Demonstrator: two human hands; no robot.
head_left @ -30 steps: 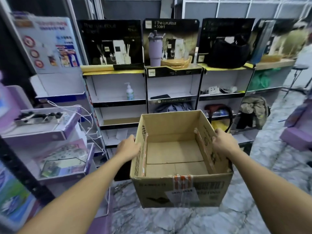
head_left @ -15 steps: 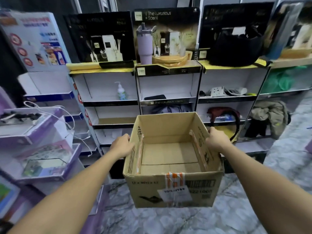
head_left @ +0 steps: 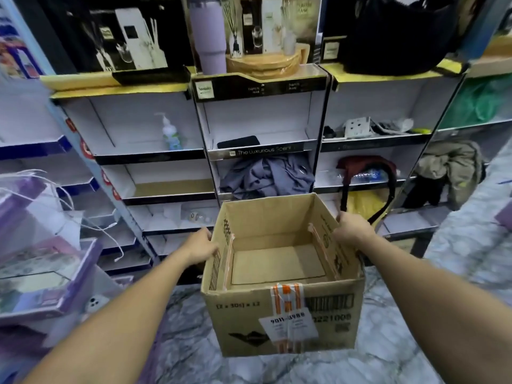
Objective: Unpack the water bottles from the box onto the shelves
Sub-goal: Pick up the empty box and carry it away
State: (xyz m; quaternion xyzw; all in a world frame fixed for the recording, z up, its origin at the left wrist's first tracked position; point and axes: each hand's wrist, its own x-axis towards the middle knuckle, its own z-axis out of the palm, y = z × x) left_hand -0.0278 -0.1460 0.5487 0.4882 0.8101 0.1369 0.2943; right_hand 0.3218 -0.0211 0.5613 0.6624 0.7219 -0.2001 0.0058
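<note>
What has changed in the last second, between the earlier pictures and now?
The box, carried in both hands, has come closer to the shelves, which now fill more of the view. Nothing was taken hold of or let go: the left hand holds its left wall and the right hand its right wall, as before. The box remains empty.

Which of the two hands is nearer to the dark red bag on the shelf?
Right. The right hand grips the right wall of the box, just below the dark red bag; the left hand grips the left wall, across the box.
</note>
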